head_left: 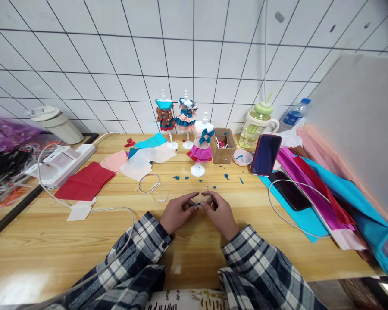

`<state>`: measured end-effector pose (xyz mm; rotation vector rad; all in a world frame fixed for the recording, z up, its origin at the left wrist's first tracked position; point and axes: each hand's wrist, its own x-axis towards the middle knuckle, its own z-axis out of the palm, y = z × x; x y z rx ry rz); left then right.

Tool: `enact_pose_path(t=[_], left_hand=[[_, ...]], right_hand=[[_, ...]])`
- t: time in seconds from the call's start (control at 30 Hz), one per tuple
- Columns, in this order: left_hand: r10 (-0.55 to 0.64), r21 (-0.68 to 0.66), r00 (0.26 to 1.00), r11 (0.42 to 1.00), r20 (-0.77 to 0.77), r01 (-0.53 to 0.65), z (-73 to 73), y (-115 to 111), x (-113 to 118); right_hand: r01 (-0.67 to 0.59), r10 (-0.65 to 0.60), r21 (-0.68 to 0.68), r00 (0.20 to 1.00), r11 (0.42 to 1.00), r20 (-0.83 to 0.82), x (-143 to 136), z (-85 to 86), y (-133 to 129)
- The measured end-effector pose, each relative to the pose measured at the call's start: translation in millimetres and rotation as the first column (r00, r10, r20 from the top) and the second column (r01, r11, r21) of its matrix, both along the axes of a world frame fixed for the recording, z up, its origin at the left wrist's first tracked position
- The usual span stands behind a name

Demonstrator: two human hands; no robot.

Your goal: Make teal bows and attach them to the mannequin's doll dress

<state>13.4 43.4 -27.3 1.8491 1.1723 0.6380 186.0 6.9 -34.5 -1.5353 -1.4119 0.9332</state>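
Observation:
My left hand (177, 212) and my right hand (222, 215) meet low over the middle of the table. Both pinch a small dark blue scrap of fabric (198, 204) between thumb and fingers. A thin pointed tool (211, 194) sticks up from my right hand; most of it is hidden by the fingers, so its kind cannot be made out. Just beyond stands a small white dress form (198, 170) with a pink ruffled skirt and a teal bow. Two more dressed forms, one with a brown bow (164, 115) and one with layered ruffles (186, 115), stand behind it.
Fabric pieces, red (84, 181) and white (142, 162), lie left, near a coil of cord (149, 184) and a power strip (61, 163). A cardboard box (222, 156), pink dish (242, 157), phone (265, 155) and bottle (257, 122) stand right. A white cable crosses my left sleeve.

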Motion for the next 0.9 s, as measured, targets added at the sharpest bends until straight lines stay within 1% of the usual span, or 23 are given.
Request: enact_pose_path(t=[0.1, 0.17, 0.27, 0.37, 0.43, 0.5, 0.57, 0.63, 0.73, 0.8, 0.87, 0.9], left_hand=[[-0.011, -0.011, 0.999, 1.000, 0.045, 0.012, -0.1, -1, -1], [-0.009, 0.021, 1.000, 1.000, 0.024, 0.009, -0.8, 0, -3], [-0.009, 0.181, 0.998, 0.983, -0.065, 0.020, -0.8, 2, -5], [-0.030, 0.341, 0.990, 0.937, -0.137, 0.076, 1.0, 6, -6], [-0.062, 0.381, 0.982, 0.916, -0.179, 0.127, 2.4, 8, -7], [-0.087, 0.385, 0.974, 0.908, -0.212, 0.165, 3.4, 9, -7], [-0.074, 0.360, 0.974, 0.921, -0.215, 0.149, 3.7, 9, -7], [-0.025, 0.304, 0.981, 0.949, -0.192, 0.083, 3.1, 10, -9], [0.077, 0.159, 0.989, 0.986, -0.123, -0.057, 1.6, 11, -10], [0.121, 0.042, 0.990, 0.992, -0.070, -0.118, 1.2, 12, -10], [0.115, -0.055, 0.992, 0.992, -0.043, -0.117, 1.9, 12, -10], [0.104, -0.094, 0.994, 0.990, -0.039, -0.107, 2.7, 12, -10]], right_hand=[[-0.042, 0.043, -0.031, 0.999, 0.999, 0.020, 0, 2.1, 0], [-0.060, 0.061, -0.018, 0.997, 0.998, 0.053, 0, 2.6, 1], [-0.053, 0.051, 0.022, 0.994, 0.998, 0.100, -1, 2.1, 0], [-0.050, 0.043, 0.043, 0.989, 0.998, 0.144, -2, 2.0, -1], [-0.053, 0.045, 0.044, 0.985, 0.998, 0.167, -2, 3.0, -1], [-0.054, 0.046, 0.038, 0.981, 0.998, 0.189, 1, 5.2, 0], [-0.044, 0.031, 0.050, 0.971, 0.998, 0.236, 8, 7.9, 0], [-0.034, 0.010, 0.066, 0.941, 0.997, 0.337, 17, 10.1, 1], [-0.053, 0.024, 0.038, 0.842, 0.998, 0.539, 26, 10.3, 0], [-0.083, 0.052, 0.018, 0.764, 0.996, 0.643, 28, 9.5, -1], [-0.119, 0.049, 0.052, 0.718, 0.992, 0.695, 31, 9.3, -1], [-0.124, 0.029, 0.086, 0.715, 0.989, 0.698, 35, 9.6, 1]])
